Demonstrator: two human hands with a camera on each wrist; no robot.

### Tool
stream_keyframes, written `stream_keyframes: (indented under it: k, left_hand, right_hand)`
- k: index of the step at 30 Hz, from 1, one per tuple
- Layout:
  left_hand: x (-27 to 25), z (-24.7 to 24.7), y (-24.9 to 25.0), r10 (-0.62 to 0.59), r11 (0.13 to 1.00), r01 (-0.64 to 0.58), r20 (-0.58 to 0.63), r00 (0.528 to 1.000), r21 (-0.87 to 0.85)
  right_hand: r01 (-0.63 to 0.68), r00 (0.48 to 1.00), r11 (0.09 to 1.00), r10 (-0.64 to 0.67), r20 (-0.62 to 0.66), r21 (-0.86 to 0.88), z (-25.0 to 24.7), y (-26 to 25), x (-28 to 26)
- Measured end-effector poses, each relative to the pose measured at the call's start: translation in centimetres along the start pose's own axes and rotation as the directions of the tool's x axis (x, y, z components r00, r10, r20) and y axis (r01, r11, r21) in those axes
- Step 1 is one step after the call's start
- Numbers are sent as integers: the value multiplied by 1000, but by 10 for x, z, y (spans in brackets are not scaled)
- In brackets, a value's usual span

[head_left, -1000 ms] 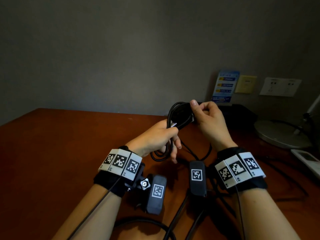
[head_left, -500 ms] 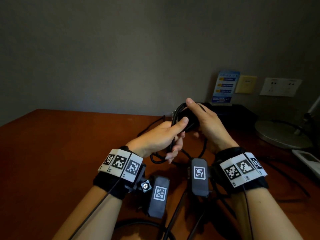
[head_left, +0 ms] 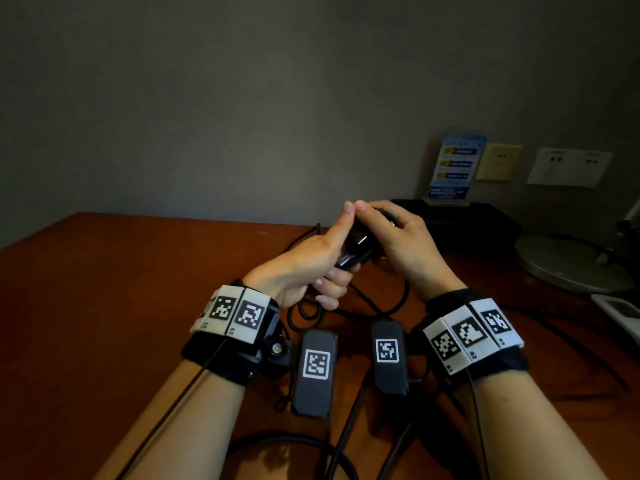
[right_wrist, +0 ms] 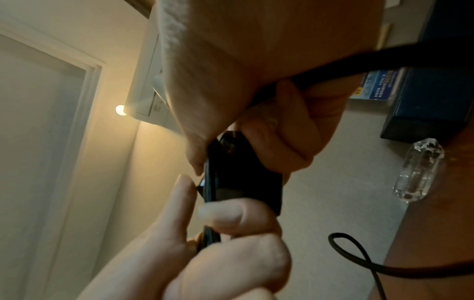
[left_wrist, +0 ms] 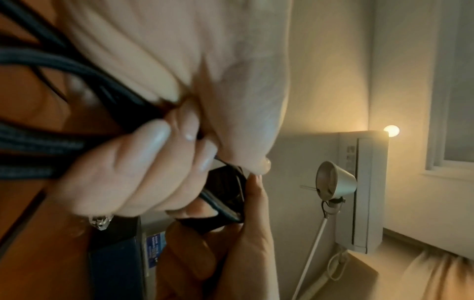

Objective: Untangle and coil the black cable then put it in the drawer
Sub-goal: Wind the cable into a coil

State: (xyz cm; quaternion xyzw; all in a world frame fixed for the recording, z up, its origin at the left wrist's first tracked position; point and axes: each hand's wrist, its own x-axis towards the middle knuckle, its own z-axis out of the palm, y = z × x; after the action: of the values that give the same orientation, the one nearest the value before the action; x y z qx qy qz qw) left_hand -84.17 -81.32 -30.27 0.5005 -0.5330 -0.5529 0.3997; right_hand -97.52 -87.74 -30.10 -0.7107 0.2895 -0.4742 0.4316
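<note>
The black cable (head_left: pixel 358 245) is bunched into a compact bundle held above the brown desk (head_left: pixel 104 306), with loose loops (head_left: pixel 398 299) hanging below it. My left hand (head_left: pixel 332 258) grips the bundle from the left, fingers curled round several strands (left_wrist: pixel 38 142), thumb raised along its top. My right hand (head_left: pixel 388 233) holds it from the right, index fingertip meeting the left thumb. In the right wrist view the bundle (right_wrist: pixel 241 174) sits pinched between both hands. No drawer is in view.
At the back right stand a black box (head_left: pixel 467 220), a blue leaflet stand (head_left: pixel 453 168), and a lamp base (head_left: pixel 568 265). A white device (head_left: pixel 620 310) lies at the right edge. Wall sockets (head_left: pixel 568 168) are behind. Other cables (head_left: pixel 294 441) cross the desk's front.
The upright cable loop has been squeezed into a tight bundle. My hands have drawn together, and the left thumb has risen to meet the right index finger.
</note>
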Motion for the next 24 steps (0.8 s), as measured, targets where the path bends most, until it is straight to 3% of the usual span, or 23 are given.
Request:
stream_keyframes:
  k: [7,11,16,20,24]
  left_hand:
    - [-5,-6,-1,-45,997,45,-8,999,60]
    - [-5,-9,1,18,991,-38,-159,987,-125]
    - [-5,-25,-2,56,895,-180,-297,953,-409]
    - [-2,-29,-5,95,814,-290,-378,921,-504]
    - [-1,-32,-5,97,793,-318,-409,907,-519]
  right_hand:
    - [-113,992,994,113,49,-17,-1,-3,-2]
    - [-161,987,986,160,-15,-35,-9,2,1]
    - [-196,980,978,198,-27,63,-16,11,3]
    - [-198,979,953,179,101,231,-21,11,1]
    - [-151,976,955,102,194,256,-23,2,-1]
